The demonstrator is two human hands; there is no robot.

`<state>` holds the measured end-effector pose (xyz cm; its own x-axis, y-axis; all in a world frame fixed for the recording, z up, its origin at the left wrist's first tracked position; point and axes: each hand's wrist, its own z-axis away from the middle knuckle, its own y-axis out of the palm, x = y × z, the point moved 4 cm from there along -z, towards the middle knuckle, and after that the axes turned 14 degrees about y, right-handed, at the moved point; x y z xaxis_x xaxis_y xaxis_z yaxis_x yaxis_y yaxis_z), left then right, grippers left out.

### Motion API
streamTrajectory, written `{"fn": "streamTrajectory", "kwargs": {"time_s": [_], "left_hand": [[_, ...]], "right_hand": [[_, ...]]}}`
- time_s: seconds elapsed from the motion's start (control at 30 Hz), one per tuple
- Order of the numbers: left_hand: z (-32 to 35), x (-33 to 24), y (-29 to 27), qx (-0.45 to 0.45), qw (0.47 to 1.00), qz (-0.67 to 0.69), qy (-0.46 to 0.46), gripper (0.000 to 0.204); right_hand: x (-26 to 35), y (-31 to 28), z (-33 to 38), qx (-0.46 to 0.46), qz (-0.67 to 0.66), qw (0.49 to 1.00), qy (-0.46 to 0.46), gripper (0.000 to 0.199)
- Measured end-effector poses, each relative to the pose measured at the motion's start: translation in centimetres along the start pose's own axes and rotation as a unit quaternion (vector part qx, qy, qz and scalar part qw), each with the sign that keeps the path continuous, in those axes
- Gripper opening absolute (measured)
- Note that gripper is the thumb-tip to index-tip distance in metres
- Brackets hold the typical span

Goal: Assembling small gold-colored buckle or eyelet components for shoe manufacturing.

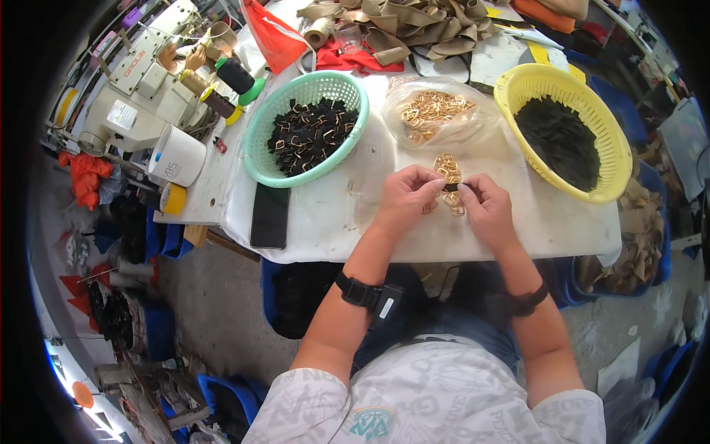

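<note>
Between both hands, over the near part of the white table point(333, 233), a short black strip point(452, 187) is stretched. My left hand point(407, 194) pinches its left end between thumb and fingers, and my right hand point(488, 207) pinches the right end. Several gold metal rings point(447, 163) lie just beyond and beneath the strip; whether one is threaded on it I cannot tell. Farther back sits a clear plastic bag point(479, 132) full of gold rings. A mint-green basket point(255, 140) to the left holds black strips with gold rings. Black strips fill the yellow basket point(608, 174) on the right.
A black phone point(271, 216) lies by the table's left edge. Behind it stand a white cup-like container point(177, 155), thread spools point(235, 76) and a sewing machine point(137, 89). Brown pieces point(429, 29) are heaped at the back. Blue bins point(654, 177) stand beside the table.
</note>
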<state>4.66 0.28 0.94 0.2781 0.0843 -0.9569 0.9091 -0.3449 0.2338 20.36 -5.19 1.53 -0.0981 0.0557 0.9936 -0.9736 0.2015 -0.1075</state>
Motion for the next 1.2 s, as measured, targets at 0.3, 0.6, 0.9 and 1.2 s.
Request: {"fn": "streamTrajectory", "kwargs": {"time_s": [0.3, 0.6, 0.9, 1.2], "left_hand": [[-0.1, -0.6, 0.4, 0.001, 1.0, -0.001, -0.001, 0.011], [-0.7, -0.1, 0.8, 0.01, 0.999, 0.045, 0.022, 0.01], [-1.2, -1.7, 1.1, -0.059, 0.997, -0.054, -0.018, 0.011], [-1.2, -0.5, 0.9, -0.079, 0.994, -0.043, 0.058, 0.013]], "right_hand": [[-0.4, 0.0, -0.1, -0.013, 0.032, 0.999, -0.024, 0.01], [0.8, 0.1, 0.0, -0.024, 0.099, 0.994, -0.038, 0.01], [-0.1, -0.1, -0.8, -0.025, 0.056, 0.998, -0.022, 0.014], [2.3, 0.5, 0.0, -0.055, 0.125, 0.987, -0.08, 0.022]]}}
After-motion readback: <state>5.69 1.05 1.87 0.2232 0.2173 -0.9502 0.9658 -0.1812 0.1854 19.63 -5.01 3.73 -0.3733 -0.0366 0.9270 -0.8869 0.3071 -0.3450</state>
